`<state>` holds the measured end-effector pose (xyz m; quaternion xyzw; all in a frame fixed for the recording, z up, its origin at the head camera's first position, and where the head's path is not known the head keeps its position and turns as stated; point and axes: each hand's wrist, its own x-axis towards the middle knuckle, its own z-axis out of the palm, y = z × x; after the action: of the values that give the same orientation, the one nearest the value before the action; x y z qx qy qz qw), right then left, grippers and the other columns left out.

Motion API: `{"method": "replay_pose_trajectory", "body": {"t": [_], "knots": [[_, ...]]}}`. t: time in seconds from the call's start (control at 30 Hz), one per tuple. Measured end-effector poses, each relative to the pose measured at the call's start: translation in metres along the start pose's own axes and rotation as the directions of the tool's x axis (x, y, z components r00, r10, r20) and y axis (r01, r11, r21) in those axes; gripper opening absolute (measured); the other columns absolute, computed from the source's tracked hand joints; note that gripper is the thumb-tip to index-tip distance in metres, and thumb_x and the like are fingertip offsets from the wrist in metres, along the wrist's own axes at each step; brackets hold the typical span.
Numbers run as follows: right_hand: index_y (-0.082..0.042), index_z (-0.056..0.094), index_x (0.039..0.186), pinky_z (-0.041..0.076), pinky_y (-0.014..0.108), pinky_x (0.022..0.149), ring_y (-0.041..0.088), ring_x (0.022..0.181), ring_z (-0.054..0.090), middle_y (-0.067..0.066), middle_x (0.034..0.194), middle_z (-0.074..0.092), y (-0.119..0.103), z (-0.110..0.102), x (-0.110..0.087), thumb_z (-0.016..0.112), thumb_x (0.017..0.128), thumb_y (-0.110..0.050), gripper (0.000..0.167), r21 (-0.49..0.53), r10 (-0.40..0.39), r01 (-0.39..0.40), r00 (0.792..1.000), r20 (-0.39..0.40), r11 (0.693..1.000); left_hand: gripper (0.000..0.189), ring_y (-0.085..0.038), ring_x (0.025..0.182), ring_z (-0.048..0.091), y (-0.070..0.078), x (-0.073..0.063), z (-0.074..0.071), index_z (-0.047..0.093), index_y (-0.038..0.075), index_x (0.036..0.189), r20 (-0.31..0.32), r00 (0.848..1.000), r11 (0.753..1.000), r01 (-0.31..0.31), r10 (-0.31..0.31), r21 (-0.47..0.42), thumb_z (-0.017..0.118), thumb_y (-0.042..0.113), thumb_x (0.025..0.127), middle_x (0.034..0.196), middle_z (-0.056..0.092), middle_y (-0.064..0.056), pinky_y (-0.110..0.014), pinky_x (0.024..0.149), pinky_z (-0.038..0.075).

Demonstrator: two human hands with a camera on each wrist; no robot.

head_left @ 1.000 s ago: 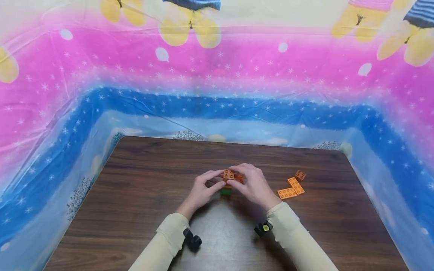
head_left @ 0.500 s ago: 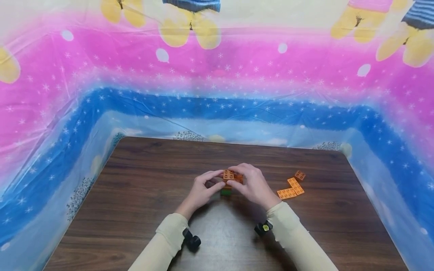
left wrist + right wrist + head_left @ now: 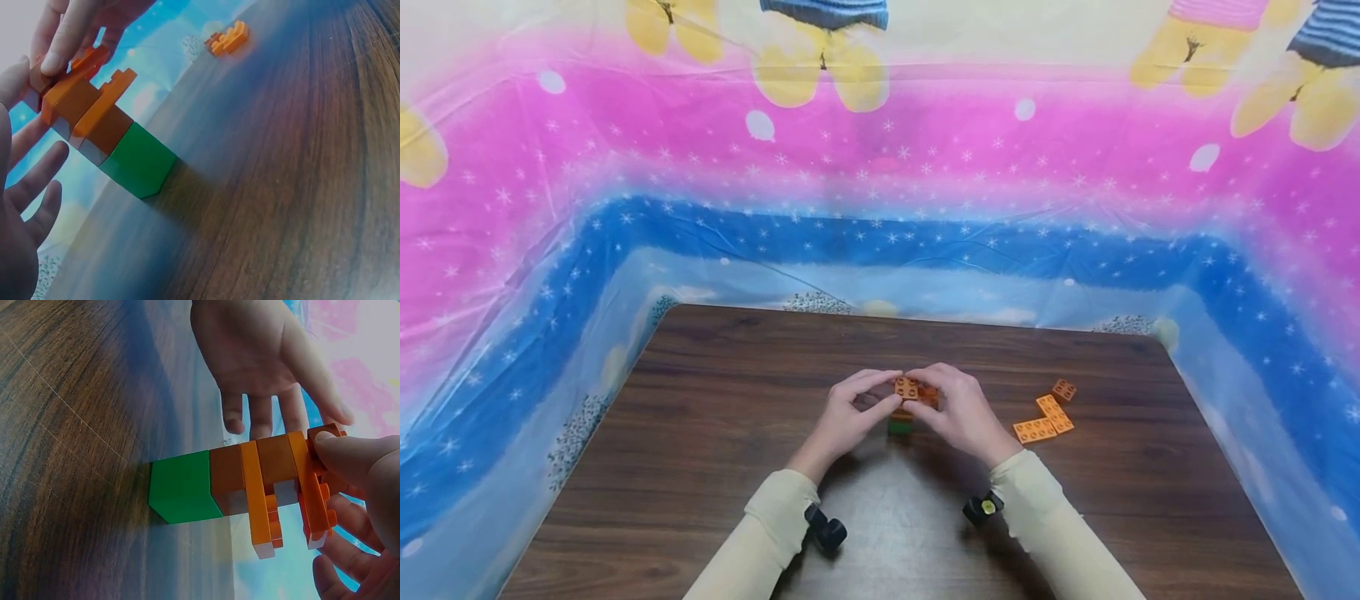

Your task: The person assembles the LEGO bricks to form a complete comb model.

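Observation:
A stack of toy building bricks stands upright at mid-table, a green block (image 3: 182, 490) at its base. Above it brown bricks alternate with two longer orange plates (image 3: 257, 506) that jut out to the right. A small brown brick (image 3: 906, 387) with studs tops the stack. My left hand (image 3: 846, 414) pinches this top brick from the left, thumb at the near side and index finger at the far side, other fingers spread. From the right, my right hand (image 3: 958, 407) pinches it too, its thumb (image 3: 344, 450) pressed against the brick's side. The right fingertips behind the brick are partly hidden.
Right of the stack lie two orange plates, one crosswise (image 3: 1034, 430) and one angled plate (image 3: 1056, 412), with a loose small brown brick (image 3: 1063, 389) beyond them. The wooden table (image 3: 715, 467) ends at a patterned cloth backdrop (image 3: 880, 237).
My left thumb and index fingertips have shifted slightly right, closer around the top brick. My right hand and the stack hold almost the same place.

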<state>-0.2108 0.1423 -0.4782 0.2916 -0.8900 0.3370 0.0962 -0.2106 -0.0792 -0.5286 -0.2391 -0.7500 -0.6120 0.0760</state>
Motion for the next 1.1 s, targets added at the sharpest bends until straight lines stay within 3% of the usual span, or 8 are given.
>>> {"method": "replay_pose_trajectory", "body": {"t": [0.37,0.53,0.77,0.93,1.1], "knots": [[-0.014,0.072,0.134,0.06,0.049,0.086,0.016,0.105,0.07,0.002,0.121,0.072,0.003,-0.004,-0.002,0.072,0.102,-0.032,0.037,0.101,0.029,-0.032,0.999,0.03,0.994,0.033,-0.023,0.104,0.072,0.001,0.001,0.002,0.074,0.017,0.132,-0.015,1.0,1.0,-0.009,0.009,0.021,0.075,0.015,0.1,0.122,0.073,-0.002,-0.038,0.086,0.06],[-0.017,0.073,0.131,0.059,0.051,0.088,0.015,0.106,0.07,-0.001,0.122,0.072,0.004,-0.003,-0.004,0.073,0.101,-0.033,0.034,0.141,0.054,-0.056,0.998,0.016,0.988,0.032,-0.022,0.104,0.072,-0.001,0.002,0.003,0.075,0.017,0.131,-0.018,1.0,1.0,-0.009,0.009,0.02,0.076,0.014,0.099,0.122,0.074,-0.002,-0.039,0.086,0.06],[-0.015,0.074,0.128,0.061,0.049,0.083,0.025,0.104,0.072,0.0,0.118,0.073,0.008,0.002,-0.005,0.075,0.1,-0.031,0.032,0.161,0.044,-0.04,0.999,-0.022,0.986,0.032,-0.029,0.102,0.072,0.003,0.003,0.008,0.075,0.008,0.129,-0.057,0.998,0.999,-0.029,0.032,0.044,0.076,0.006,0.097,0.12,0.074,-0.01,-0.049,0.084,0.06],[-0.015,0.075,0.127,0.061,0.041,0.084,0.017,0.103,0.071,-0.001,0.118,0.073,0.011,0.005,-0.005,0.077,0.099,-0.027,0.031,0.156,0.047,-0.042,0.998,-0.029,0.987,0.031,-0.034,0.101,0.072,0.008,0.002,0.009,0.073,0.001,0.128,-0.061,0.997,0.998,-0.045,0.048,0.051,0.074,0.001,0.096,0.119,0.073,-0.016,-0.051,0.083,0.06],[-0.013,0.075,0.127,0.061,0.038,0.082,0.012,0.102,0.07,0.0,0.117,0.074,0.01,0.005,-0.006,0.077,0.098,-0.026,0.032,0.154,0.03,-0.024,0.999,-0.038,0.988,0.032,-0.027,0.101,0.072,0.002,0.001,0.007,0.075,0.007,0.128,-0.05,0.998,0.998,-0.037,0.039,0.05,0.076,0.005,0.096,0.119,0.073,-0.009,-0.048,0.081,0.06]]}}
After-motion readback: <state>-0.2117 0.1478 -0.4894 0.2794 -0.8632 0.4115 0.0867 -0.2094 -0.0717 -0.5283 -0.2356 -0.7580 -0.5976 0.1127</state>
